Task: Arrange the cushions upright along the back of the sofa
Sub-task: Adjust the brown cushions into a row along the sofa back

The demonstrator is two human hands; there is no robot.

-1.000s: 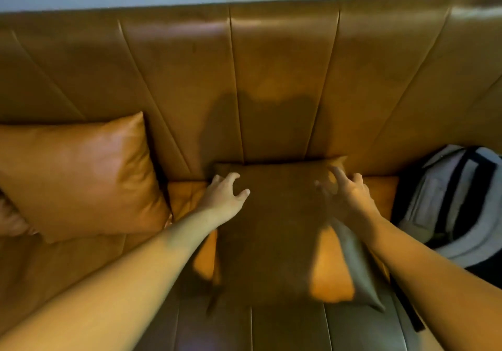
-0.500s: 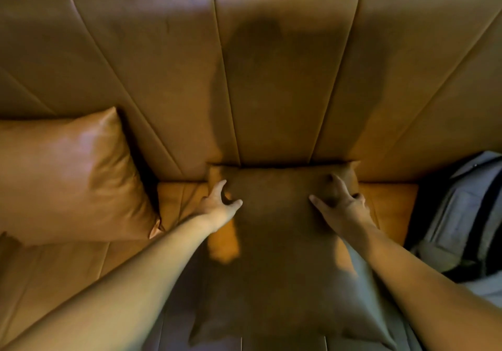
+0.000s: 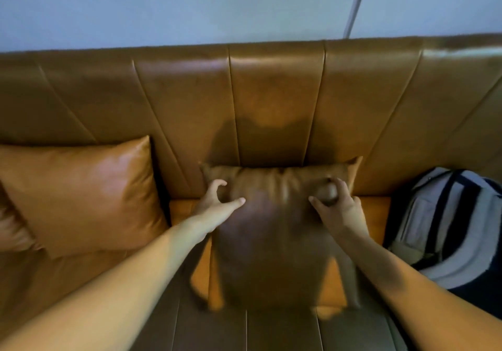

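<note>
A tan leather cushion lies mostly flat on the sofa seat, its far edge raised against the backrest. My left hand pinches the cushion's upper left part. My right hand bunches its upper right corner in its fingers. A second tan cushion leans upright against the backrest at the left.
A grey and white backpack with dark straps sits on the seat at the right, close to the cushion. Another cushion's edge shows at the far left. A pale wall rises behind the sofa.
Both hands have closed on the middle cushion's far edge and lifted it a little toward the backrest. My view has tilted up, showing the wall again.
</note>
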